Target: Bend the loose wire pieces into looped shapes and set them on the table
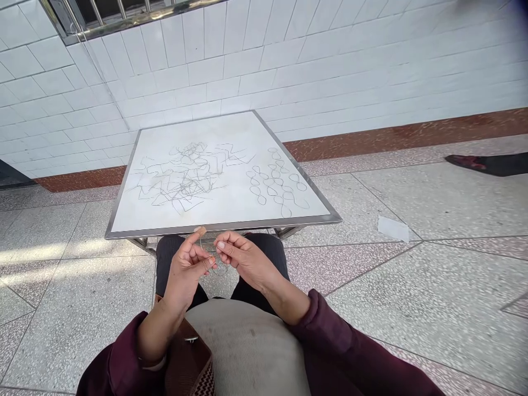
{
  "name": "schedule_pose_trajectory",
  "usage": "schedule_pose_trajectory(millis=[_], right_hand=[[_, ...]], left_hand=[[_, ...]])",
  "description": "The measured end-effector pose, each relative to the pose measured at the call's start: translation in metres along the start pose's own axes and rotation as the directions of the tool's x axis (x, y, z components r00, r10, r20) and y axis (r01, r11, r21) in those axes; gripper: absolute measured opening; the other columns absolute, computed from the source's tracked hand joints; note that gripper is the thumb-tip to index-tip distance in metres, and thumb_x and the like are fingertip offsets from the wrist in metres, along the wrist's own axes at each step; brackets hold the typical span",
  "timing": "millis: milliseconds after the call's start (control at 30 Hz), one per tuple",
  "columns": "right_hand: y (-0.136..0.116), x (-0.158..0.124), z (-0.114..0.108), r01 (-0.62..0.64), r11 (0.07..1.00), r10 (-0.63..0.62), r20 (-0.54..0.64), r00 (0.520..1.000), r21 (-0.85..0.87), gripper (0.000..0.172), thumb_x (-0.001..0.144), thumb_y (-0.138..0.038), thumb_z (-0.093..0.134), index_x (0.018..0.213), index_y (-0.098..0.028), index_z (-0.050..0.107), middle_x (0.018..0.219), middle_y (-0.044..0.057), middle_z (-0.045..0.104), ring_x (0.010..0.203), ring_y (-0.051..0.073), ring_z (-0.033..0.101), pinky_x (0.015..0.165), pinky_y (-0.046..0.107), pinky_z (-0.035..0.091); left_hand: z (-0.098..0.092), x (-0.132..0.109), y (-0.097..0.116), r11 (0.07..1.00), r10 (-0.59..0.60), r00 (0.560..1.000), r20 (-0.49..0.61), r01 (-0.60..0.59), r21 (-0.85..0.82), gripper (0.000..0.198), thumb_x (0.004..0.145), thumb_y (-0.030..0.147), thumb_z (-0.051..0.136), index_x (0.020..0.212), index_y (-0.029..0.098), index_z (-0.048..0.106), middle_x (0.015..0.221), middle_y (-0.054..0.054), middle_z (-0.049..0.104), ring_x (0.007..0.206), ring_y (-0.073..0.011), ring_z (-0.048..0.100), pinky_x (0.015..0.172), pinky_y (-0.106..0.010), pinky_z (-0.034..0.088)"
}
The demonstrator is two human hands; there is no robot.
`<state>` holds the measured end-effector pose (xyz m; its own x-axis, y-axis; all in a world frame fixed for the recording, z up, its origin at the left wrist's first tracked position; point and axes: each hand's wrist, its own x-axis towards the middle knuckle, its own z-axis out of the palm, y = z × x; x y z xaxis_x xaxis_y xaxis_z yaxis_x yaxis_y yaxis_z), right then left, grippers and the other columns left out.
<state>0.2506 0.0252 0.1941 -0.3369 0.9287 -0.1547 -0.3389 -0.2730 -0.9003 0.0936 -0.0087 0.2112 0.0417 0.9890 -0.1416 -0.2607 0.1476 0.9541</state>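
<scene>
A thin wire (202, 242), bent into a curve, runs between my two hands just in front of the table's near edge. My left hand (187, 269) pinches it between thumb and fingers, the index finger stretched up along the curve. The fingertips of my right hand (243, 256) are closed on the wire's other part, close beside the left. A thin loop shows faintly below the fingers; its exact shape is hard to make out. Beyond my hands, a loose heap of bent wires (187, 179) lies on the left of the white tabletop (235, 212). Several wires twisted into double loops (276, 176) lie on the right.
The table has a metal rim (223, 226) and stands by a white tiled wall (231, 71). A barred window (119, 14) is at upper left. A white paper piece (393, 228) lies on the speckled floor (412, 291). Another person's shoe (468, 162) shows at right.
</scene>
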Motion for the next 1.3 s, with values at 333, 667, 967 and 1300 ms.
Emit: schedule_pose_trajectory(millis=[333, 667, 967, 1300], right_hand=[[0.004, 0.002, -0.004, 0.071, 0.994, -0.068, 0.039, 0.997, -0.084, 0.022, 0.08, -0.039, 0.076, 0.083, -0.02, 0.065, 0.074, -0.004, 0.056, 0.061, 0.008, 0.045, 0.059, 0.023, 0.038], [0.004, 0.002, -0.002, 0.118, 0.983, -0.103, 0.109, 0.989, -0.142, 0.022, 0.082, -0.041, 0.073, 0.086, -0.021, 0.063, 0.077, -0.003, 0.058, 0.067, 0.011, 0.055, 0.066, 0.027, 0.048], [0.007, 0.0, -0.007, 0.237, 0.95, -0.179, 0.27, 0.946, -0.203, 0.043, 0.086, -0.032, 0.071, 0.125, -0.027, 0.054, 0.091, -0.001, 0.061, 0.078, 0.012, 0.062, 0.074, 0.03, 0.052], [0.014, 0.0, -0.011, 0.42, 0.747, -0.353, 0.227, 0.907, -0.515, 0.03, 0.089, -0.025, 0.061, 0.119, -0.026, 0.062, 0.1, 0.005, 0.063, 0.087, 0.017, 0.063, 0.072, 0.032, 0.055]], left_hand=[[-0.001, 0.002, -0.006, 0.996, 0.038, 0.999, 0.021, -0.04, 0.085, 0.058, 0.075, 0.019, 0.078, 0.13, 0.024, 0.059, 0.074, 0.003, 0.063, 0.068, -0.0128, 0.064, 0.063, -0.024, 0.052], [-0.002, 0.001, -0.005, 0.997, 0.006, 0.999, 0.039, -0.008, 0.074, 0.049, 0.08, 0.025, 0.074, 0.127, 0.025, 0.061, 0.075, 0.002, 0.064, 0.07, -0.0138, 0.065, 0.064, -0.025, 0.052], [-0.003, 0.0, -0.003, 0.999, 0.032, 0.998, -0.046, -0.03, 0.026, 0.05, 0.079, 0.028, 0.075, 0.126, 0.023, 0.061, 0.074, 0.002, 0.065, 0.066, -0.0127, 0.06, 0.058, -0.023, 0.048], [-0.005, 0.002, -0.004, 0.994, 0.081, 0.996, -0.043, -0.077, 0.075, 0.046, 0.08, 0.027, 0.073, 0.124, 0.022, 0.061, 0.07, 0.002, 0.064, 0.061, -0.0116, 0.055, 0.05, -0.021, 0.038]])
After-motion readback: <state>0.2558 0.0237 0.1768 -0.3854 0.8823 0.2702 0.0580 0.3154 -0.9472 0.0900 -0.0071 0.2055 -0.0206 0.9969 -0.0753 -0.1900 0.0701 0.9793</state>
